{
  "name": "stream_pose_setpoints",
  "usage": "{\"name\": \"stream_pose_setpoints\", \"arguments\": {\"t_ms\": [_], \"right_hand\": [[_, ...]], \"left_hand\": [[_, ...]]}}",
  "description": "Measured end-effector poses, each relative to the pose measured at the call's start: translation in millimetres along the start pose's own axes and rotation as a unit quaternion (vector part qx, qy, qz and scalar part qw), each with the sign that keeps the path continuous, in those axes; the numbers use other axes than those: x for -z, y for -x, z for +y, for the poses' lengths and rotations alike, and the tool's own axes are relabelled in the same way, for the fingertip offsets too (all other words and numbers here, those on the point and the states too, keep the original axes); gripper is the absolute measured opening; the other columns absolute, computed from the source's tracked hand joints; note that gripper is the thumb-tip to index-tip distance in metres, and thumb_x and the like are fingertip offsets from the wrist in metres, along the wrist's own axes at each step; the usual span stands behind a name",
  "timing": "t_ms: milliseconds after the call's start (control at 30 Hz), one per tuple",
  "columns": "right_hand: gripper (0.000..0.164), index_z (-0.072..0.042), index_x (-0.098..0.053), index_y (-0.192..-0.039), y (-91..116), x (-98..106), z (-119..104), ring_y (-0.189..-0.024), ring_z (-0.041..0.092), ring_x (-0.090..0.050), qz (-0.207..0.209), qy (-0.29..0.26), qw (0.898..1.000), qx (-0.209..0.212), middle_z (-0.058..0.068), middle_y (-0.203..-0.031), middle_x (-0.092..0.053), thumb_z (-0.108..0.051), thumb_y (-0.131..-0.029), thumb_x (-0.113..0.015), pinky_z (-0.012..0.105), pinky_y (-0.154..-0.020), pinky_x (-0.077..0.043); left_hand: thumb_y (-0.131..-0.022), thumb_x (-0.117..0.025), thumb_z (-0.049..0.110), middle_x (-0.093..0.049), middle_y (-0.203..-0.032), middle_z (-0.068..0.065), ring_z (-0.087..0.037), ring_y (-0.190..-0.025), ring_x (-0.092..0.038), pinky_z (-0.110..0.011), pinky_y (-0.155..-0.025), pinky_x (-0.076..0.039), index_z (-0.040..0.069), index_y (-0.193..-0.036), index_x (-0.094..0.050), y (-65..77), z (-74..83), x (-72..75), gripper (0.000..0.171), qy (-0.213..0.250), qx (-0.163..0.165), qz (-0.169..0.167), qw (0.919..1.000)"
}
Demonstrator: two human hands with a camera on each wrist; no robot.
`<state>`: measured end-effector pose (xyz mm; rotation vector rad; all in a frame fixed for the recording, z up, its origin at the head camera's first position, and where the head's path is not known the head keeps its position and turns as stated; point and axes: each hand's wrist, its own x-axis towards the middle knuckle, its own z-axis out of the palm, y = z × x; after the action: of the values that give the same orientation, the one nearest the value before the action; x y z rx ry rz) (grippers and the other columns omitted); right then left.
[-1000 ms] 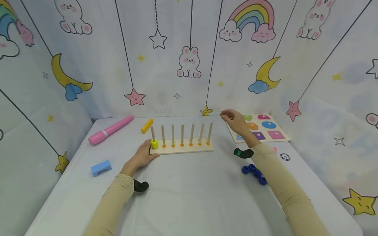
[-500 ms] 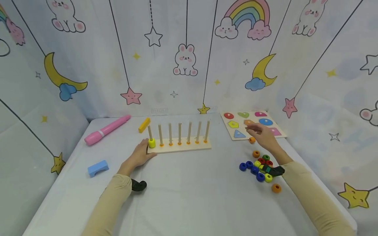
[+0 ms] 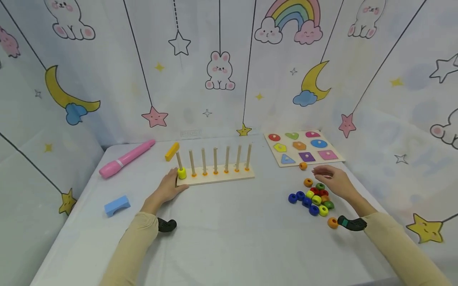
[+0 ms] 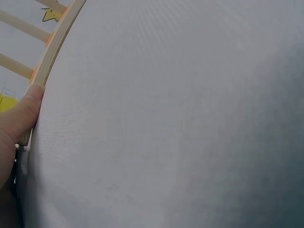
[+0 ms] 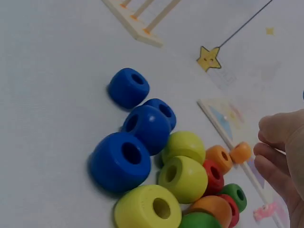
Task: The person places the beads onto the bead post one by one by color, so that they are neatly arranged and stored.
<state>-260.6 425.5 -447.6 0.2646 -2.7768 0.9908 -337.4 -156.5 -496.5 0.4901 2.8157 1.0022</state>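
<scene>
At the left end of a wooden peg board my left hand holds the base, its thumb against the front edge. Yellow beads sit on the leftmost peg; the other pegs carry no large beads. My right hand hovers above the right side of the table, fingers loosely bent, holding nothing visible. Just below and left of it lies a loose cluster of wooden beads: blue beads, yellow beads, red, green and orange ones. One orange bead lies beside the shape puzzle.
A shape puzzle board with colored knobbed pieces lies at the back right. On the left are a pink tube-shaped object, a yellow block and a blue arched block. A patterned cloth backdrop rises behind the table.
My right hand has moved from beyond the board's right end, over the puzzle, back right and down to beside the bead cluster. The left hand stays on the board; the head view has shifted slightly.
</scene>
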Motion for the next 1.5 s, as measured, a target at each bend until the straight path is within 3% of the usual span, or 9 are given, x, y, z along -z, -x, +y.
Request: {"name": "stream_pose_setpoints", "arguments": {"t_ms": [167, 333, 600, 833, 1033, 1167, 1300, 1500], "right_hand": [[0.027, -0.004, -0.062, -0.115, 9.6, -12.0, 1.3, -0.096, 0.029, -0.064, -0.052, 0.005, 0.999, -0.006, 0.012, -0.107, -0.066, -0.015, -0.091, -0.064, 0.015, -0.076, -0.053], [0.024, -0.004, -0.065, -0.111, 18.1, -17.6, -4.0, -0.088, 0.02, -0.062, -0.072, 0.044, 0.996, 0.006, 0.008, -0.102, -0.068, -0.011, -0.088, -0.067, 0.016, -0.073, -0.052], [0.021, -0.008, -0.07, -0.104, 21.1, -15.1, -13.4, -0.079, 0.016, -0.057, -0.102, 0.123, 0.984, 0.079, 0.003, -0.095, -0.068, -0.009, -0.083, -0.071, 0.032, -0.071, -0.054], [0.02, -0.009, -0.07, -0.106, 17.2, -16.0, -15.5, -0.078, 0.013, -0.054, -0.158, 0.132, 0.977, 0.046, 0.0, -0.097, -0.066, -0.015, -0.088, -0.068, 0.031, -0.073, -0.054], [0.021, -0.003, -0.068, -0.108, 11.0, -10.3, -27.5, -0.083, 0.022, -0.066, -0.112, 0.079, 0.99, 0.029, 0.007, -0.098, -0.068, -0.011, -0.089, -0.065, 0.032, -0.071, -0.058], [0.023, -0.005, -0.067, -0.111, 2.1, -13.0, -36.0, -0.089, 0.026, -0.066, -0.071, 0.064, 0.995, 0.017, 0.009, -0.101, -0.069, -0.015, -0.091, -0.063, 0.033, -0.075, -0.058], [0.026, -0.008, -0.066, -0.113, -12.1, -22.2, -44.3, -0.092, 0.026, -0.066, -0.026, 0.041, 0.999, 0.019, 0.008, -0.102, -0.068, -0.022, -0.091, -0.064, 0.024, -0.075, -0.056], [0.028, -0.007, -0.064, -0.114, -40.9, -38.0, -67.1, -0.098, 0.024, -0.063, 0.024, -0.037, 0.998, 0.05, 0.007, -0.108, -0.065, -0.024, -0.092, -0.064, 0.011, -0.081, -0.049]], "left_hand": [[-0.091, -0.06, 0.042, -0.014, -0.149, -0.033, -0.043, -0.139, -0.007, -0.051, -0.115, -0.003, -0.013, -0.144, -0.014, 2.9, -1.9, -0.7, 0.089, -0.002, -0.009, 0.005, 0.9999], [-0.092, -0.062, 0.031, -0.014, -0.15, -0.032, -0.043, -0.139, -0.008, -0.052, -0.115, -0.005, -0.013, -0.144, -0.013, -0.5, -2.6, -2.8, 0.084, -0.019, -0.001, 0.001, 0.9998], [-0.092, -0.062, 0.033, -0.014, -0.149, -0.032, -0.044, -0.139, -0.008, -0.052, -0.115, -0.005, -0.012, -0.144, -0.014, -1.6, -4.9, -3.5, 0.084, -0.018, -0.005, 0.004, 0.9998], [-0.091, -0.061, 0.041, -0.016, -0.147, -0.036, -0.045, -0.138, -0.008, -0.051, -0.115, -0.003, -0.015, -0.143, -0.016, 4.7, -4.0, -1.4, 0.088, 0.001, -0.027, 0.014, 0.9995], [-0.092, -0.062, 0.032, -0.017, -0.148, -0.033, -0.044, -0.139, -0.009, -0.052, -0.115, -0.006, -0.014, -0.144, -0.017, -0.8, -4.2, -1.7, 0.083, -0.017, -0.022, 0.01, 0.9996], [-0.092, -0.062, 0.03, -0.018, -0.148, -0.033, -0.045, -0.138, -0.011, -0.053, -0.114, -0.007, -0.015, -0.143, -0.019, -2.6, -3.3, -1.2, 0.08, -0.03, -0.023, 0.01, 0.9992], [-0.092, -0.062, 0.03, -0.018, -0.148, -0.033, -0.044, -0.139, -0.011, -0.053, -0.114, -0.007, -0.014, -0.143, -0.019, -1.1, -2.4, -0.6, 0.08, -0.03, -0.02, 0.008, 0.9993], [-0.092, -0.062, 0.03, -0.016, -0.149, -0.032, -0.044, -0.139, -0.01, -0.054, -0.114, -0.007, -0.013, -0.144, -0.016, -1.1, -2.7, -1.7, 0.082, -0.02, -0.009, 0.006, 0.9997]]}}
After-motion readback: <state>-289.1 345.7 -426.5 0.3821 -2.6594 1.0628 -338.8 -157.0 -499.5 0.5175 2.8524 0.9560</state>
